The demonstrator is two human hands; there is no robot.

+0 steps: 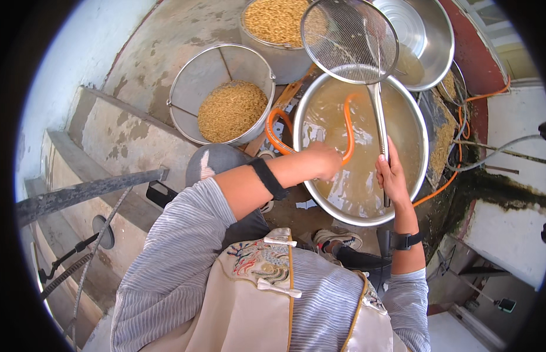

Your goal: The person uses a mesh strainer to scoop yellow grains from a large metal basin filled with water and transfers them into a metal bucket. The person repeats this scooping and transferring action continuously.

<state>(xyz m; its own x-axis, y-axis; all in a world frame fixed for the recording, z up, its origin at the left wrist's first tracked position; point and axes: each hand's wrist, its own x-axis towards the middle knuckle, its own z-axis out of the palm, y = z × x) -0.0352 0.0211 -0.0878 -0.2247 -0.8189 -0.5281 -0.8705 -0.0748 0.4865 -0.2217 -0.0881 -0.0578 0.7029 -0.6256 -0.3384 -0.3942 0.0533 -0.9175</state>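
Observation:
My right hand grips the long metal handle of a round wire-mesh skimmer, whose mesh is raised over the far rim of a large metal basin. Cloudy, brownish water fills the basin. Over its near left side, my left hand is closed around an orange hose. One part of the hose dips into the water and another loops outside the left rim. A metal bucket with wet grain in it stands left of the basin.
Behind stands another metal bucket full of grain. A wide metal bowl holds a smaller metal basin at the back right. Spilled grain lies right of the large basin. Concrete steps and a metal bar are at left.

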